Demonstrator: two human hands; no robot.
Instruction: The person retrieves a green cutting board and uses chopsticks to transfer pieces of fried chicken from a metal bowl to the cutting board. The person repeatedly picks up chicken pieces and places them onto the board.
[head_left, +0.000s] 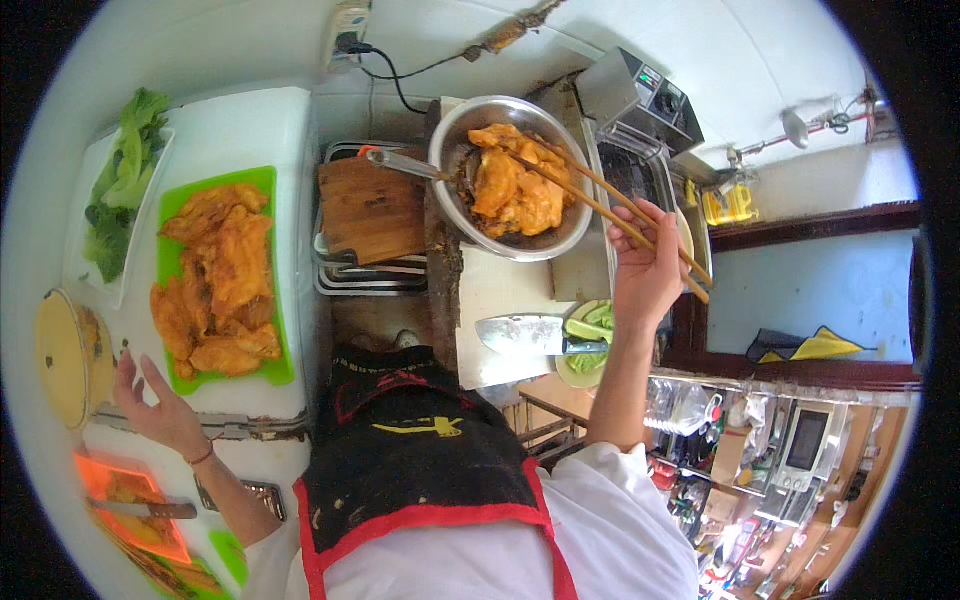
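My right hand (646, 259) grips a pair of long wooden chopsticks (600, 209). Their tips reach into orange coated meat pieces (499, 184) in a stainless steel bowl (517, 112). A metal utensil handle (405, 163) leans out over the bowl's left rim. My left hand (157, 405) is empty, fingers apart, above the white surface on the left. It is near a yellow enamel pot (60, 360) and the lower left corner of a green tray (176, 259). Orange-brown meat pieces (240, 270) are heaped on that tray.
Beyond the bowl stands an electric deep fryer (637, 97). A cleaver (517, 334) lies beside a plate of cut greens (589, 364). A wooden cutting board (375, 206) rests on stacked trays. Lettuce (124, 187) fills a white tray; a knife (150, 510) lies over an orange tray (169, 536).
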